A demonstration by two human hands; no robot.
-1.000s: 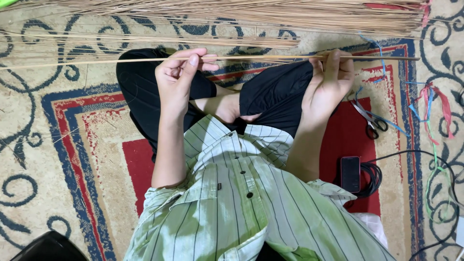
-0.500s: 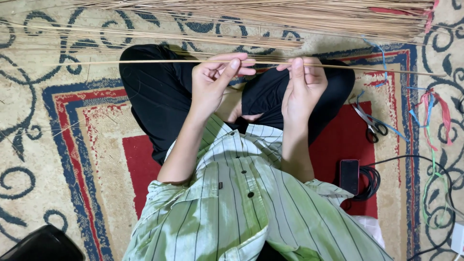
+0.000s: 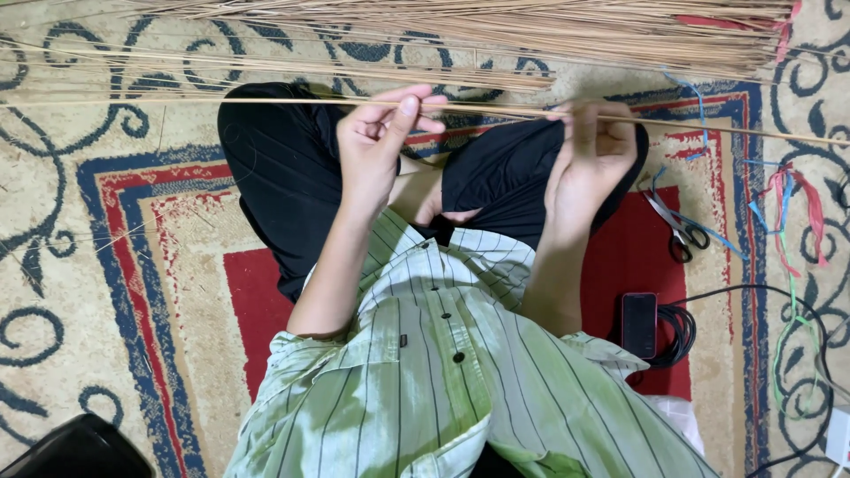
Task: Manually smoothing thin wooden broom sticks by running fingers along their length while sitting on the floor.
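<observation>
Presently, left hand [image 3: 382,142] and right hand [image 3: 591,150], apart, both pinch one long thin tan stick [image 3: 221,101]; the loose tan stick bundle [image 3: 496,31] beyond them remains unworked.

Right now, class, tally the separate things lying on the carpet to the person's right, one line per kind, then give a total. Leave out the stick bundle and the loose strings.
Scissors: 1
Dark phone: 1
Coiled black cable: 1
White plug block at the picture's edge: 1
Total: 4
</observation>
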